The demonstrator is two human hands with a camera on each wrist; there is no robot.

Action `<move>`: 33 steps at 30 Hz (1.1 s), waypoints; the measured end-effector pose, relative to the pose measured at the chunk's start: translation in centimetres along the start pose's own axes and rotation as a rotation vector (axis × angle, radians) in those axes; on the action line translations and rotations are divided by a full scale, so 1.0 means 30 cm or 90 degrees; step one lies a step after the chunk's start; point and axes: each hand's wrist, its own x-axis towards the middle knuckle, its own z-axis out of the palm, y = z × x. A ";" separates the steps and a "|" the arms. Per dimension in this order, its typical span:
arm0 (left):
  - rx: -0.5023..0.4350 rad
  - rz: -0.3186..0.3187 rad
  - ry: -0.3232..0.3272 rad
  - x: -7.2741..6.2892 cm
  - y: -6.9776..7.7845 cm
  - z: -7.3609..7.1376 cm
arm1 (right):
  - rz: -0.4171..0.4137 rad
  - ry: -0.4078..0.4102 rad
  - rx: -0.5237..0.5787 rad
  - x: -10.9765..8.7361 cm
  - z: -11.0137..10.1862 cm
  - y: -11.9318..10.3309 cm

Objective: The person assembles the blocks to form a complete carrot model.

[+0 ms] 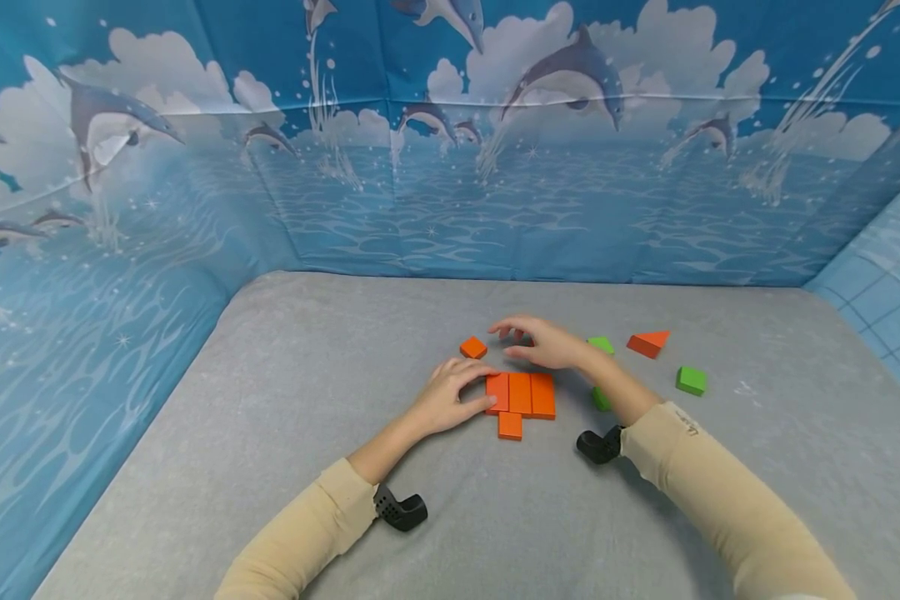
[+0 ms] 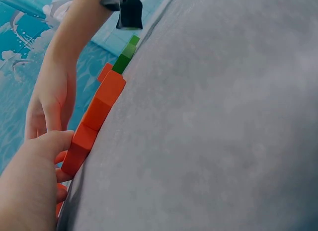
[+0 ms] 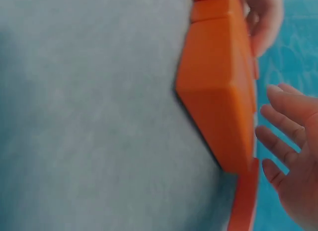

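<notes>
My left hand (image 1: pixel 450 396) grips the leftmost orange block (image 1: pixel 499 390), its thumb at the near end and a finger at the far end. Side by side with that block lie two more orange blocks, a middle block (image 1: pixel 520 393) and a right block (image 1: pixel 543 395). A smaller orange block (image 1: pixel 510 426) sits at their near side. Just beyond the row, my right hand (image 1: pixel 540 342) hovers with its fingers apart and nothing between them. In the right wrist view, the fingers (image 3: pixel 280 121) spread loosely beside the orange blocks.
A small orange block (image 1: pixel 473 347) lies past my left hand. To the right are an orange triangular block (image 1: pixel 648 343) and a green block (image 1: pixel 692 381). Two more green blocks (image 1: pixel 601 343) are partly hidden by my right forearm. A dolphin-print curtain (image 1: pixel 450 200) borders the grey cloth surface (image 1: pixel 330 333).
</notes>
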 end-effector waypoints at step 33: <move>-0.005 0.019 0.010 0.001 -0.003 0.003 | 0.036 -0.016 -0.046 0.067 0.046 0.022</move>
